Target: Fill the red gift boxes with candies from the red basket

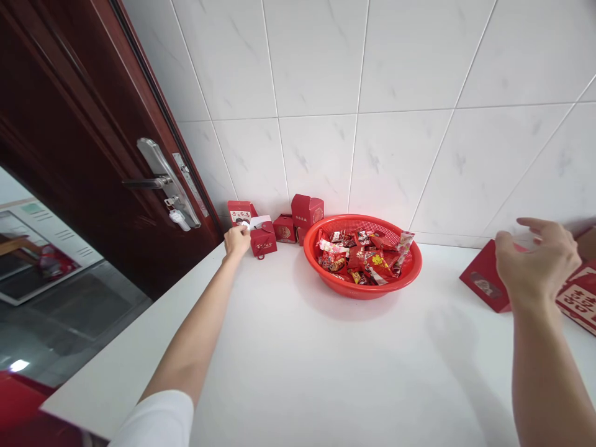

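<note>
My left hand (237, 241) reaches to the back left of the table, its fingers pinched together beside a small red gift box (263, 239) with a white inner flap showing at its top. A bit of white shows at my fingertips; what they grip is too small to name. Behind that hand stands a red box with a printed white panel (240, 213). Over on the right, my right hand (537, 257) hovers with fingers apart and holds nothing. It partly covers a tilted red box with an oval window (485, 284).
A red plastic basket (363, 292) full of wrapped sweets (361, 256) stands mid-table against the tiled wall. Small red boxes (307, 211) are stacked to its left. At the right edge lies a red printed package (580, 298). A dark door (93, 124) borders the table's left.
</note>
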